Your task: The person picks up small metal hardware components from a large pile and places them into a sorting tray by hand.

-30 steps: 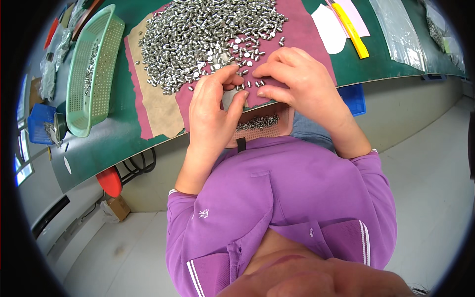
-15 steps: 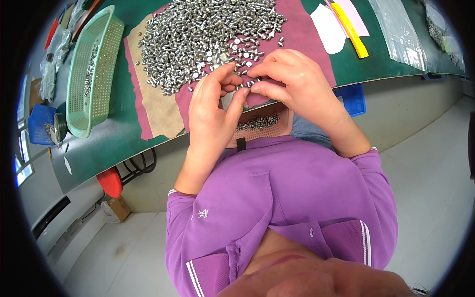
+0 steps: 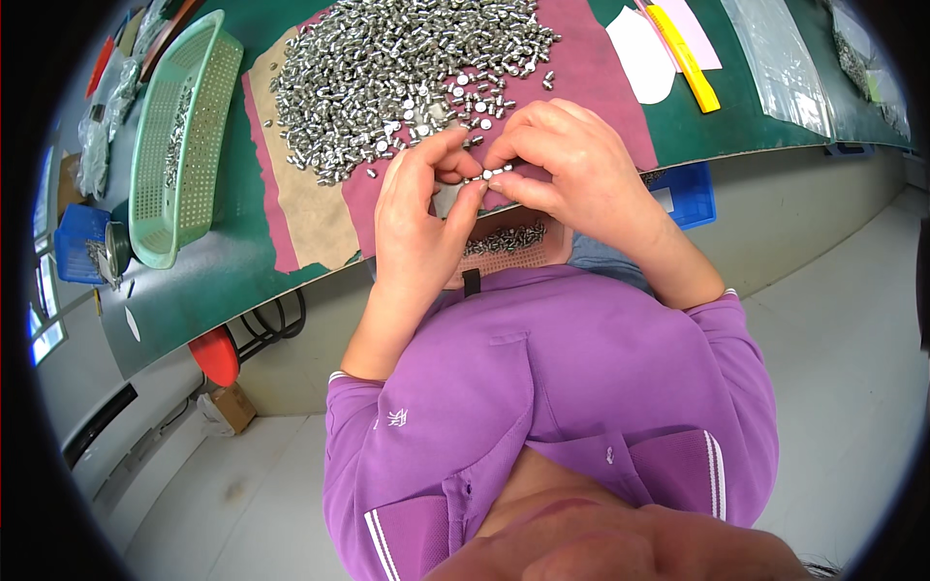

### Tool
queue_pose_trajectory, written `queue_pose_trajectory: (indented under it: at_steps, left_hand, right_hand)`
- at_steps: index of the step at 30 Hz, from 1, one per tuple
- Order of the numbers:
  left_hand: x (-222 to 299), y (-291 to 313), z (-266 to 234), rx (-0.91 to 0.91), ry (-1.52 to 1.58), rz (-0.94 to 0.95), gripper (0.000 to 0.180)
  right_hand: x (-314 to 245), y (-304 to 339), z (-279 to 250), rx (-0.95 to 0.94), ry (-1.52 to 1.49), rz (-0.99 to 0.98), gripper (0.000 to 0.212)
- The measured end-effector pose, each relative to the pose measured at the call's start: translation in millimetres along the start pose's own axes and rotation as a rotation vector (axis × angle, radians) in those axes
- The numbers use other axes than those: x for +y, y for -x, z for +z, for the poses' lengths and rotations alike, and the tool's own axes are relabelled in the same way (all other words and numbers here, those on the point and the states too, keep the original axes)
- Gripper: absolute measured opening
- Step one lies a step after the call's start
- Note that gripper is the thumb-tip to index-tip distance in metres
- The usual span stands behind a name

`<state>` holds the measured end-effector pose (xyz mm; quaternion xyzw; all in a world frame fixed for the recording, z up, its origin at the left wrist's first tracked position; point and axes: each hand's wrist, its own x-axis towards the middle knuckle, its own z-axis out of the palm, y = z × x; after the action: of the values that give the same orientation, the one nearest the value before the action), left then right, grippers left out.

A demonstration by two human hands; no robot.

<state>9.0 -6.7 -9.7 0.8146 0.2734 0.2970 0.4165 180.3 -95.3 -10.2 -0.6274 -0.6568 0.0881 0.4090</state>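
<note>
Right hand has its fingers pinching a short row of tiny silver metal studs near the maroon cloth's front edge; left hand curls beside them, can't tell if gripping. I'd squeeze lightly, stay low.

"What is the table like?"
"Green on top."
"What lies on it?"
"A dark pink sheet, carrying brown paper and a heap of small metal parts. Left of that stands a light green basket."
"On the right?"
"White paper beside the sheet, a long yellow tool partly over pink paper, then clear plastic bags."
</note>
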Motion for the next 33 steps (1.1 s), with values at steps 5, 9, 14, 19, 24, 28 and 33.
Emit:
queue_pose_trajectory:
  at_steps: [5,9,14,19,24,28,33]
  left_hand:
    - [4,1,-4,-0.026,-0.103,-0.006,0.062]
    - [4,2,-8,-0.046,-0.119,0.034,0.065]
    - [1,5,-13,-0.095,-0.087,-0.011,0.067]
    - [-1,3,-13,-0.096,-0.077,0.033,0.069]
    - [2,3,-14,-0.128,-0.089,0.067,0.07]
    - [14,5,-29,-0.359,0.044,-0.016,0.071]
    - [11,7,-26,-0.179,0.076,-0.082,0.072]
  right_hand:
    - [-1,0,-2,-0.01,-0.004,-0.004,0.017]
    - [-1,1,-6,-0.012,-0.024,0.011,0.02]
    - [2,4,-10,-0.037,-0.04,0.028,0.023]
    - [-3,0,-7,-0.015,-0.024,-0.002,0.021]
    - [-10,4,1,-0.051,-0.015,-0.015,0.022]
    - [-11,9,-13,-0.235,-0.095,-0.046,0.023]
    - [-7,2,-15,-0.134,-0.152,-0.011,0.023]
